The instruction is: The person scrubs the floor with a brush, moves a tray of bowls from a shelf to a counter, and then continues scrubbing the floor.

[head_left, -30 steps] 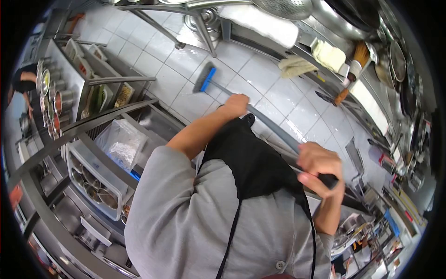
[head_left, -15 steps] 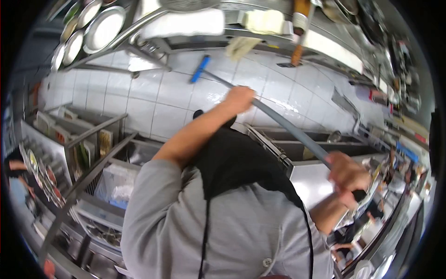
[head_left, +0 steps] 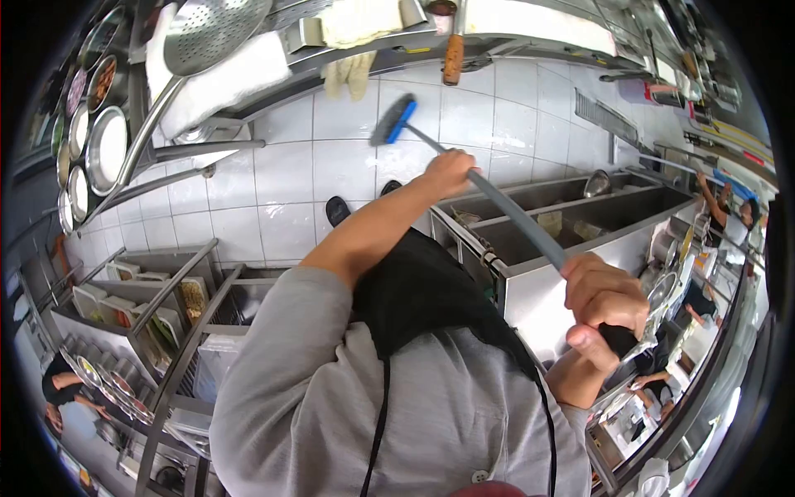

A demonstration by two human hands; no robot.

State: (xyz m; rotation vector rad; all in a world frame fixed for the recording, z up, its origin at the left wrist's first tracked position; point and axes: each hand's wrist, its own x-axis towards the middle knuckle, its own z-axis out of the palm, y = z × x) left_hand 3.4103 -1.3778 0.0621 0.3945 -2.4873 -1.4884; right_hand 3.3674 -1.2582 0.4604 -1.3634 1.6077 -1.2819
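Note:
A long grey pole (head_left: pixel 517 217) runs from lower right to upper left, ending in a blue brush head (head_left: pixel 399 122) with dark bristles on the white tiled floor (head_left: pixel 286 178). My left hand (head_left: pixel 450 172) is wrapped round the middle of the pole. Near its black-tipped upper end, my right hand (head_left: pixel 604 302) is closed round the pole, thumb along the side. Both of my shoes (head_left: pixel 336 210) show partly beyond the black apron.
Steel sinks (head_left: pixel 580 219) stand at the right, racks of food trays (head_left: pixel 137 302) at the left. A large strainer (head_left: pixel 211 33) and pans (head_left: pixel 108 149) are at upper left. A drain grate (head_left: pixel 606 116) lies in the floor. Other people (head_left: pixel 733 219) work at far right and far left.
The view has turned, so the shelves and pans have shifted left and my shoes show more. The brush head now sits further right, its bristles visible. Both hands keep their hold on the pole.

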